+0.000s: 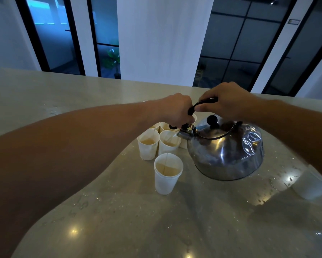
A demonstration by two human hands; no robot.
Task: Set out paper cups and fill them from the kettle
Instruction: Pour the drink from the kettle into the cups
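Right now we are pouring: our right hand point(229, 101) is wrapped around the black handle point(203, 104) of the steel kettle point(225, 149), lifting and tipping it so the spout point(183, 135) leans over the cluster of paper cups point(157, 140). Our left hand point(177, 108) curls around the small black lever at the spout end, seemingly to hold the spout cap open while liquid runs out; exactly how the fingers sit on it is hidden behind the knuckles. The spout hangs just over the cup point(170, 142) nearest the kettle, and a thin stream seems to fall into it. That cup and its neighbours stand touching one another, which we judge keeps the pour short from one to the next. One more cup point(167, 173) stands apart, nearer to us than the kettle's spout, already holding pale liquid. The countertop point(119, 220) near the kettle is wet with droplets, so a cup could slide. On the kettle's right side a blurred pale object point(312, 185) sits near the frame edge; we cannot tell what it is. Beyond the kettle the counter runs bare to its far edge, with room to swing.
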